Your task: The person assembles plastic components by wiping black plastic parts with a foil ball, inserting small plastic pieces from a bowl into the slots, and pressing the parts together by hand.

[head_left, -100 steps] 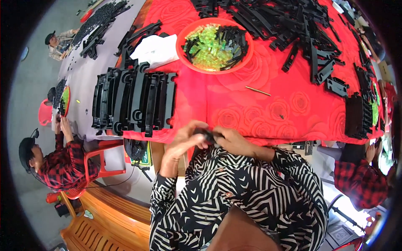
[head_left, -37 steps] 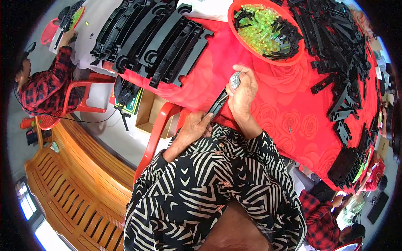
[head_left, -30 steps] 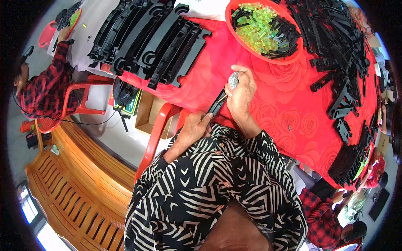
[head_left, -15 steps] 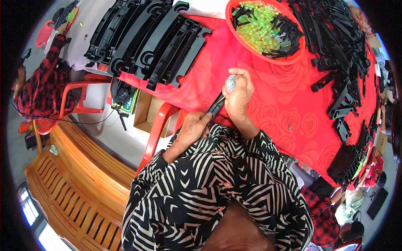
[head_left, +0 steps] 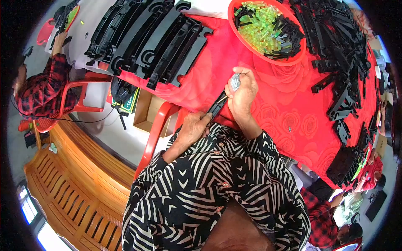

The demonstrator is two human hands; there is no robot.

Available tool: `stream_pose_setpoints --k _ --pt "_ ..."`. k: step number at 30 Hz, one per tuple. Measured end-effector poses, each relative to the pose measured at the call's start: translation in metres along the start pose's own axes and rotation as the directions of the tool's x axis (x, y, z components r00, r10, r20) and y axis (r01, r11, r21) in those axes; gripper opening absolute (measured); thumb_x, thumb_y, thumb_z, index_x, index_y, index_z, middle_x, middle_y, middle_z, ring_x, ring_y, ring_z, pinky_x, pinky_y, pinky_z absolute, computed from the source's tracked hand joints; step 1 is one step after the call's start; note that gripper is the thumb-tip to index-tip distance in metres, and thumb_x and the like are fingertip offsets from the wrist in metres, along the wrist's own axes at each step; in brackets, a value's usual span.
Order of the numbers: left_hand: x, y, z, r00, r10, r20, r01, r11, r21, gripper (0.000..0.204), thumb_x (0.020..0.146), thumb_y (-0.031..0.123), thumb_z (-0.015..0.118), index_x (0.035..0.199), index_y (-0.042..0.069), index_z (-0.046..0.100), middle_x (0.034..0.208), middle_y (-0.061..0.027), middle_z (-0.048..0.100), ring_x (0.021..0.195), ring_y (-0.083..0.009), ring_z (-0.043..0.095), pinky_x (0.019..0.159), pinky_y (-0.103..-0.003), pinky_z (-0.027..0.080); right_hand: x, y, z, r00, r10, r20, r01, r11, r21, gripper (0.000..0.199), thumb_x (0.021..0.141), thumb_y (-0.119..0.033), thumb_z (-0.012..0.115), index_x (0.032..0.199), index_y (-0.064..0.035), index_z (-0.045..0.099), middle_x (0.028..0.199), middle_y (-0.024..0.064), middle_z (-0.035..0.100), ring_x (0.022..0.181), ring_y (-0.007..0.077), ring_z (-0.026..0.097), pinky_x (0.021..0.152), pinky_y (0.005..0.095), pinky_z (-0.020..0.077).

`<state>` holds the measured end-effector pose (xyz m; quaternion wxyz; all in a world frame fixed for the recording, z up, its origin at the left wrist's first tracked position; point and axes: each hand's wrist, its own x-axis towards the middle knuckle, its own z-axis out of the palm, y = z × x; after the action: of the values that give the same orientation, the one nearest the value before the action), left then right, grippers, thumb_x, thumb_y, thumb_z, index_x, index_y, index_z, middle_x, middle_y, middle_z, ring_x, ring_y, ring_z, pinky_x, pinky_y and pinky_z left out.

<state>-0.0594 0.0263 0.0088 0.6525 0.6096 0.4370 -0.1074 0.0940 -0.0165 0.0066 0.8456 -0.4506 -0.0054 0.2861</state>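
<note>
- Clasps a long black part (head_left: 215,109) by its lower end in the closed left hand (head_left: 192,129).
- Grips a silver handle (head_left: 235,83) in the curled right hand (head_left: 243,95) (with a thin brassy shaft (head_left: 223,99) slanting to the part).
- Has both at the near edge of the red tablecloth (head_left: 274,96).
- Faces a red basin (head_left: 289,63).

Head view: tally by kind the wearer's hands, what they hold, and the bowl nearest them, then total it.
Bare hands, left hand and right hand: 2
Long black part: 1
Silver-handled tool: 1
Red bowl: 1
Total: 5
Not counted: the bowl's green pieces and black pieces, which overlap too much.
</note>
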Motion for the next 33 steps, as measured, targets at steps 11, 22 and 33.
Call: stream_pose_setpoints --k 11,22,33 --pt "0.001 0.001 0.001 0.999 0.042 -0.007 -0.042 0.999 -0.014 0.039 0.086 0.028 0.048 0.068 -0.006 0.057 0.051 -0.0098 0.056 0.042 -0.0154 0.054 0.043 -0.028 0.042 0.000 0.002 0.001 1.000 -0.005 -0.004 0.004 0.999 -0.043 0.019 0.084 -0.006 0.033 0.081 -0.0021 0.051 0.050 0.0006 0.036 0.034 0.0083 0.031 0.030 0.0240 0.0284" --pt "0.004 -0.002 0.001 1.000 0.002 0.027 0.000 0.999 -0.045 0.037 0.087 0.027 0.049 0.070 -0.006 0.056 0.051 -0.0087 0.054 0.040 -0.0147 0.052 0.040 -0.027 0.041 0.001 0.009 0.004 0.999 0.034 -0.028 -0.038 0.989 -0.140 0.018 0.086 -0.007 0.033 0.081 -0.0013 0.050 0.047 0.0002 0.033 0.033 0.0079 0.026 0.031 0.0233 0.0225" --pt "0.005 -0.002 0.008 0.999 -0.033 0.004 0.034 0.995 -0.096 0.038 0.087 0.027 0.048 0.072 -0.007 0.056 0.049 -0.0078 0.053 0.038 -0.0146 0.051 0.037 -0.027 0.040 0.002 0.010 0.009 0.998 0.058 0.003 -0.056 0.974 -0.219 0.022 0.086 -0.007 0.032 0.078 -0.0021 0.051 0.048 0.0001 0.035 0.034 0.0076 0.028 0.031 0.0234 0.0242"
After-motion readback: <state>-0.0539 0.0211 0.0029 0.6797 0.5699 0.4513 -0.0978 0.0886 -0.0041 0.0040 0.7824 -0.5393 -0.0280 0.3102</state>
